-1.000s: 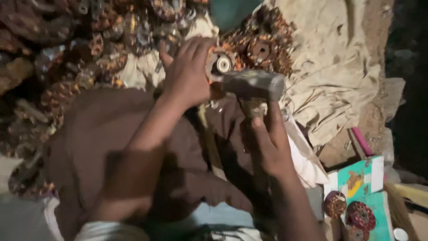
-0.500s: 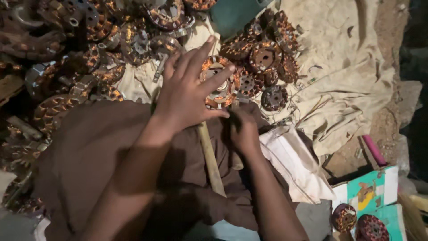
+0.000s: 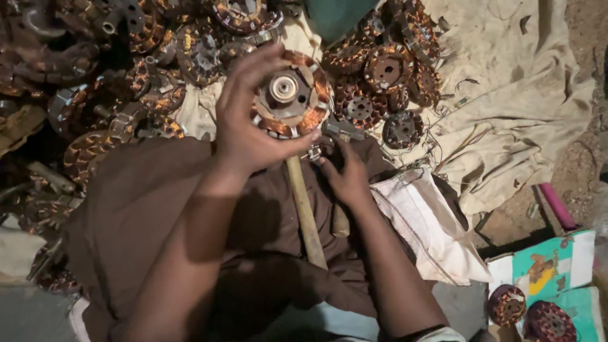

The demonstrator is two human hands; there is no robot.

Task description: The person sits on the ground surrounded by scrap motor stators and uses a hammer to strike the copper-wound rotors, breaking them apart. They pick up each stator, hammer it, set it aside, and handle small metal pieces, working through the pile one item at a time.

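- the left hand [image 3: 250, 123] sits in the upper middle of the frame, fingers and thumb curled around the rim of a round motor stator [image 3: 291, 95], holding it up with its face turned to the camera
- the stator shows a ring of copper windings around a pale metal hub with a bearing at the centre; it is lifted clear of the brown cloth [image 3: 145, 209] over the lap
- the right hand [image 3: 345, 174] lies just below and right of the stator, fingers bent down near the head of a hammer [image 3: 304, 202]; whether it is closed on anything i cannot tell, as the fingertips are hidden
- the hammer's wooden handle runs down the middle of the frame across the lap, its metal head just under the stator
- judging by the steel core and copper, the stator looks heavy for its size and rigid; the wire coils seem the delicate part, easy to snag or scratch
- the outer rim looks like the sound place to grip, as the left hand does, keeping fingers off the windings
- a pile of similar stators [image 3: 373, 76] fills the upper part of the frame, lying on a beige cloth [image 3: 519, 95] that spreads to the upper right
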